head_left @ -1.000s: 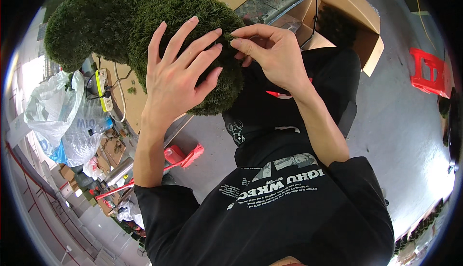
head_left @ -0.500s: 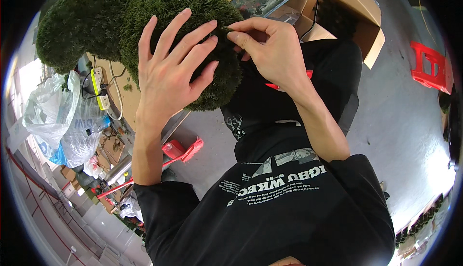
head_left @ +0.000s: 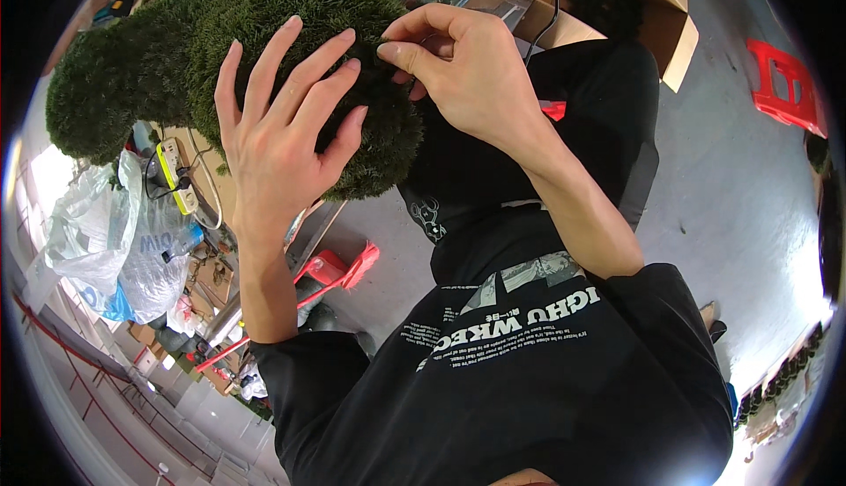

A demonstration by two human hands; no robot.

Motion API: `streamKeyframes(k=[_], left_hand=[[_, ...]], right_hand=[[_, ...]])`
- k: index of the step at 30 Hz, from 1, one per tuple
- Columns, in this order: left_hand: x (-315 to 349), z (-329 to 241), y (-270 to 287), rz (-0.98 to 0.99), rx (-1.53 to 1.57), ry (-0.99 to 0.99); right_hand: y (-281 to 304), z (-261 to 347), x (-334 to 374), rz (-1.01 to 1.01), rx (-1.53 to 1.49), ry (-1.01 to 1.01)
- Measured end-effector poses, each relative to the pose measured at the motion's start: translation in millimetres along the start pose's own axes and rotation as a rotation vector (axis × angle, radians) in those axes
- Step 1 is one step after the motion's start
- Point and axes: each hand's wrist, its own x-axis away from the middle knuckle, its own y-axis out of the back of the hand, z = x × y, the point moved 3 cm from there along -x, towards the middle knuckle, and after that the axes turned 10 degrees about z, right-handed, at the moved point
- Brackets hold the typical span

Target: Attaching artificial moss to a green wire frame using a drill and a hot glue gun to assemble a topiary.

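A large, bushy green shape of artificial foliage (head_left: pixel 291 1) fills the upper left, with a smaller lobe (head_left: pixel 92 98) stretching off to its left. Across its near face lies my left hand (head_left: pixel 282 125), fingers spread and resting on the green tufts. My right hand (head_left: pixel 467 72) is at the right edge of the foliage, thumb and forefinger pinched together. Whatever is between those fingertips is too small to make out.
A cardboard box (head_left: pixel 674 37) with dark green pieces stands at upper right. Far right is a red plastic stool (head_left: pixel 784 89). On the left are a power strip (head_left: pixel 176 173), a clear plastic bag (head_left: pixel 97 230) and a red broom (head_left: pixel 357 266).
Both hands and the foliage have shifted left in the picture along with the surroundings. My left hand stays spread on the foliage and my right hand stays pinched at its edge.
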Motion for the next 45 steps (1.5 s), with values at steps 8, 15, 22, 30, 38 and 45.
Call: streamKeyframes(k=[8, 15, 22, 30, 38, 45], left_hand=[[0, -1, 2, 0.02, -0.035, -0.002], [1, 1, -1, 0.003, -0.006, 0.003], [1, 1, -1, -0.005, -0.002, 0.004], [1, 1, -2, -0.016, 0.003, 0.01], [2, 1, -1, -0.02, -0.003, 0.011], [1, 1, -3, -0.031, 0.012, 0.018]], right_hand=[[-4, 0, 1, -0.027, 0.046, 0.024], [-7, 1, 1, -0.057, 0.093, 0.046], [-9, 4, 3, -0.084, 0.109, 0.06], [-11, 7, 4, -0.13, 0.191, 0.096], [3, 13, -6, -0.06, 0.222, -0.081], [6, 7, -12, -0.01, 0.235, -0.113]])
